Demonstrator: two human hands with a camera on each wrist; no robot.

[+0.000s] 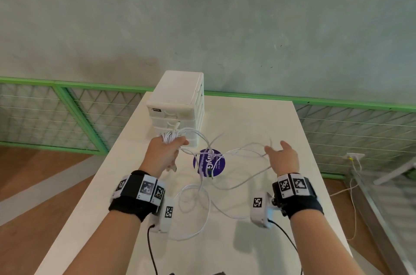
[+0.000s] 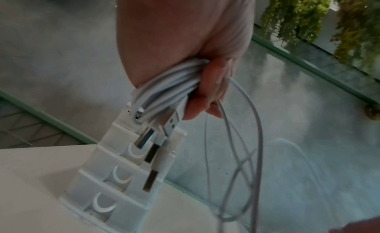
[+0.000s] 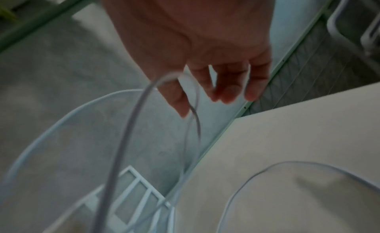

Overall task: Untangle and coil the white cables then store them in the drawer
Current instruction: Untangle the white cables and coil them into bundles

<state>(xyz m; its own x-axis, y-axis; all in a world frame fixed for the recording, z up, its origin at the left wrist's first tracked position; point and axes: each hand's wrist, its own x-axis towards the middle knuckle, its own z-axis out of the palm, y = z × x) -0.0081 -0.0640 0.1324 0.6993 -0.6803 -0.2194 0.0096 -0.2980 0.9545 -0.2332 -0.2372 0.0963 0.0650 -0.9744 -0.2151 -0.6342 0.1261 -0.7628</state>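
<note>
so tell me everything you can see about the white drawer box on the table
The drawer box is a small white tower, plastic by its look, standing upright at the far end of the white table. It is a stack of shallow drawers, all shut, each with a curved finger notch; a small dark label sits at the top front edge. The left hand holds a bundle of white cables just in front of it, with metal plugs hanging before the drawer fronts. Whether they touch the box cannot be told.
</note>
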